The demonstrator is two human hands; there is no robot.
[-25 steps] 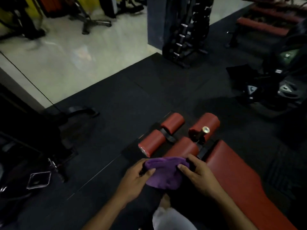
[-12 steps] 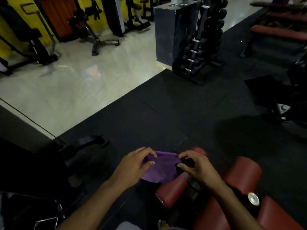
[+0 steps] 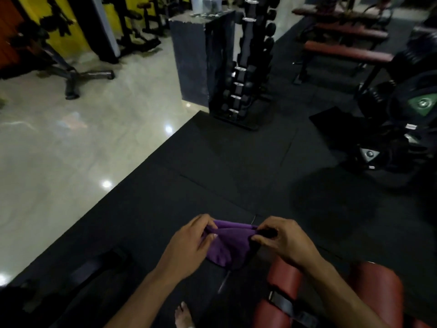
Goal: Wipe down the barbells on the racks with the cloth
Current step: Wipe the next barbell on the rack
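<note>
A purple cloth (image 3: 227,245) hangs between both hands, low in the middle of the view. My left hand (image 3: 189,245) pinches its left edge with thumb and fingers. My right hand (image 3: 281,240) pinches its right edge. The cloth sags below them above the black rubber floor. A black vertical rack of dumbbells (image 3: 241,74) with chrome handles stands across the mat, far from both hands. No barbell shows clearly.
Red padded rollers of a bench (image 3: 286,282) lie just under my right forearm. My bare foot (image 3: 183,314) shows at the bottom. Weight plates and dark equipment (image 3: 402,119) crowd the right. Red benches (image 3: 345,52) stand at the back right. A glossy pale floor (image 3: 71,150) lies left.
The view has lifted from the bench toward the room, so the red rollers slid down and right. Both hands stayed on the cloth and drew its top edge wider between them.
</note>
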